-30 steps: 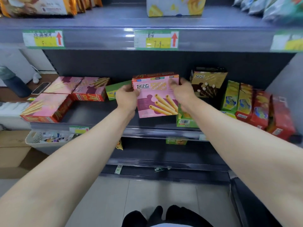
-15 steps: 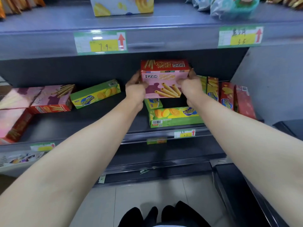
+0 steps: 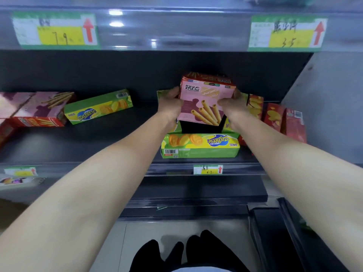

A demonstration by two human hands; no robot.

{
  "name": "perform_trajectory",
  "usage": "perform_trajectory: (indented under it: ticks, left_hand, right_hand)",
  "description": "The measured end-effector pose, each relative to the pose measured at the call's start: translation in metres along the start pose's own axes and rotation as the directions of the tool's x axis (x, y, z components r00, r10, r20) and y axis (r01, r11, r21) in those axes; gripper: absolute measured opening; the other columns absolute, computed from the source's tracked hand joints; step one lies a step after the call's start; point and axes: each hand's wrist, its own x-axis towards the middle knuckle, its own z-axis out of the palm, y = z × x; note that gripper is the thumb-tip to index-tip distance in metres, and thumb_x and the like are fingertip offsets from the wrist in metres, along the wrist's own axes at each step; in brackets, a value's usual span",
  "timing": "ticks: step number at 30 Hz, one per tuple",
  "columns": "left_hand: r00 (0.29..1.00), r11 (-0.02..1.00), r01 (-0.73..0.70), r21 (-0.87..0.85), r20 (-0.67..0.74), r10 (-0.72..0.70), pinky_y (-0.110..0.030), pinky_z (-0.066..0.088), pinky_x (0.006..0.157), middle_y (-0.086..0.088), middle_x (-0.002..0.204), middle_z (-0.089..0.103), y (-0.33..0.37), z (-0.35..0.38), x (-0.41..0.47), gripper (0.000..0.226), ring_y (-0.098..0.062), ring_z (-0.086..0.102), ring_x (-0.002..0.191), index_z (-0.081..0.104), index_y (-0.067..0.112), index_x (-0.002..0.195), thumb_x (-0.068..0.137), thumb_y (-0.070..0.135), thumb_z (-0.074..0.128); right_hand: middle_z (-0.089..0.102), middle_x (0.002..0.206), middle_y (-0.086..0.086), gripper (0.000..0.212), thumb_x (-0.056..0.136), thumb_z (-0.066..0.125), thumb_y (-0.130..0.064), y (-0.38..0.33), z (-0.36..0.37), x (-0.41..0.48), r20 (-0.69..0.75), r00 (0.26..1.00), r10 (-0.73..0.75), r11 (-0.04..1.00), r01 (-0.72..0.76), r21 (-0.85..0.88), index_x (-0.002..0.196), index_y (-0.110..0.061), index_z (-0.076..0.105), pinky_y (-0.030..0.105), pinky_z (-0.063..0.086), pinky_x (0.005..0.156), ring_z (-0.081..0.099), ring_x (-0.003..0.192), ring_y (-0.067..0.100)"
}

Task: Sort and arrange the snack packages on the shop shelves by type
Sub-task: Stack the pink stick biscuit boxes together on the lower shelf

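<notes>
While both forearms are reaching over the shelf lip (image 3: 176,169) and its small price tag (image 3: 207,169), a green biscuit box (image 3: 200,146) is lying flat just below the fingertips, label up and apparently belonging to no row; above it the left hand (image 3: 170,107) and the right hand (image 3: 231,107) are clamping a pink wafer-roll box (image 3: 206,101) between them, and it is hanging clear of the shelf, with a dark gap showing under its lower edge. On one side the left fingers (image 3: 173,92) are curling round the box's left edge; on the other the right thumb (image 3: 225,103) is pressing on the printed front, while the remaining right fingers are wrapping behind the right edge, mostly out of sight; a two-sided grip like this is probably serving to hold the light carton square and face-forward, ready to be set down facing the aisle. Just right of the right fingers, red boxes (image 3: 275,116) are standing upright in a row; well left of the left fingers a second green box (image 3: 98,108) is lying askew, and beyond it more pink boxes (image 3: 39,108) are lying in a loose pile, seemingly the group this one belongs with. Past the fingertips the dark back panel (image 3: 137,75) is closing off the shelf; overhead, price labels (image 3: 55,31) are hanging on the upper shelf's edge.
</notes>
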Motion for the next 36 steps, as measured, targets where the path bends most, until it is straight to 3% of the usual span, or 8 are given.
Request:
perform_trajectory:
  ticks: [4, 11, 17, 20, 23, 29, 32, 36]
  left_hand:
    - [1.000, 0.999, 0.016, 0.036, -0.013, -0.015, -0.041, 0.053, 0.093, -0.012, 0.116, 0.067, -0.008, 0.014, 0.015, 0.049, -0.026, 0.065, 0.104, 0.062, 0.008, 0.121, 0.083, -0.014, 0.041]
    - [0.996, 0.994, 0.094, 0.055, -0.004, -0.094, -0.027, 0.054, 0.077, -0.012, 0.115, 0.067, -0.029, 0.023, 0.030, 0.049, -0.022, 0.065, 0.096, 0.062, 0.011, 0.117, 0.083, -0.014, 0.038]
    - [0.993, 0.994, 0.096, 0.052, 0.057, -0.099, -0.039, 0.049, 0.097, -0.014, 0.120, 0.064, -0.032, 0.024, 0.034, 0.060, -0.028, 0.061, 0.110, 0.057, 0.011, 0.124, 0.080, -0.021, 0.032]
    - [0.990, 0.992, 0.114, 0.059, 0.079, -0.119, -0.027, 0.053, 0.086, -0.010, 0.124, 0.062, -0.032, 0.022, 0.035, 0.061, -0.022, 0.060, 0.111, 0.053, 0.013, 0.129, 0.083, -0.020, 0.032]
    - [0.982, 0.990, 0.127, 0.068, 0.133, -0.135, -0.011, 0.048, 0.068, -0.007, 0.128, 0.060, -0.030, 0.017, 0.031, 0.058, -0.019, 0.057, 0.114, 0.051, 0.012, 0.132, 0.085, -0.018, 0.034]
    - [0.986, 0.986, 0.159, 0.046, 0.043, -0.161, -0.023, 0.045, 0.090, -0.008, 0.138, 0.048, -0.028, -0.009, 0.026, 0.054, -0.020, 0.049, 0.122, 0.039, 0.003, 0.141, 0.090, -0.012, 0.044]
    - [0.988, 0.987, 0.147, 0.066, -0.050, -0.144, -0.019, 0.048, 0.062, -0.002, 0.088, 0.063, -0.027, -0.026, 0.022, 0.030, -0.013, 0.059, 0.073, 0.064, 0.008, 0.111, 0.091, -0.005, 0.047]
    - [0.983, 0.940, 0.176, 0.293, -0.109, -0.150, -0.012, 0.044, 0.047, -0.012, 0.116, 0.064, -0.032, -0.050, 0.013, 0.033, -0.014, 0.054, 0.082, 0.058, 0.002, 0.124, 0.094, 0.003, 0.045]
  right_hand:
    - [0.059, 0.108, -0.003, 0.049, 0.083, 0.048, 0.005, 0.006, -0.009, 0.016, 0.008, 1.000, -0.018, 1.000, 0.019, -0.019, 0.128, -0.015, 0.050, 0.002, 0.040, 0.057, 0.054, 0.096, 0.013]
    - [0.064, 0.116, 0.006, 0.049, 0.081, 0.047, 0.008, 0.025, -0.012, 0.042, 0.164, 0.986, 0.023, 0.993, -0.003, -0.121, 0.125, -0.012, 0.053, 0.031, 0.048, 0.092, 0.059, 0.107, 0.021]
    - [0.064, 0.116, 0.004, 0.054, 0.078, 0.044, 0.010, 0.027, -0.009, 0.051, 0.167, 0.986, 0.027, 0.988, 0.000, -0.158, 0.126, -0.015, 0.048, 0.031, 0.049, 0.089, 0.059, 0.109, 0.021]
    - [0.062, 0.118, 0.007, 0.055, 0.079, 0.043, 0.008, 0.026, -0.008, 0.049, 0.173, 0.984, 0.042, 0.977, -0.005, -0.211, 0.128, -0.015, 0.045, 0.036, 0.049, 0.093, 0.058, 0.110, 0.024]
    - [0.061, 0.119, 0.010, 0.050, 0.080, 0.043, 0.006, 0.024, -0.007, 0.044, 0.139, 0.988, 0.070, 0.969, -0.035, -0.243, 0.127, -0.011, 0.044, 0.036, 0.049, 0.092, 0.058, 0.110, 0.026]
    - [0.050, 0.102, 0.001, 0.039, 0.086, 0.046, -0.001, 0.018, -0.004, 0.026, -0.067, 0.994, 0.088, 0.956, -0.103, -0.273, 0.124, -0.008, 0.045, 0.024, 0.038, 0.074, 0.047, 0.091, 0.018]
    - [0.050, 0.090, 0.006, 0.015, 0.088, 0.048, -0.004, 0.019, 0.000, 0.013, -0.113, 0.986, 0.121, 0.925, -0.153, -0.349, 0.102, -0.008, 0.052, 0.025, 0.036, 0.067, 0.045, 0.083, 0.020]
    - [0.038, 0.068, 0.000, 0.029, 0.093, 0.046, -0.013, 0.027, -0.001, -0.005, -0.125, 0.973, 0.194, 0.853, -0.230, -0.469, 0.065, -0.016, 0.038, 0.026, 0.037, 0.066, 0.042, 0.087, 0.017]
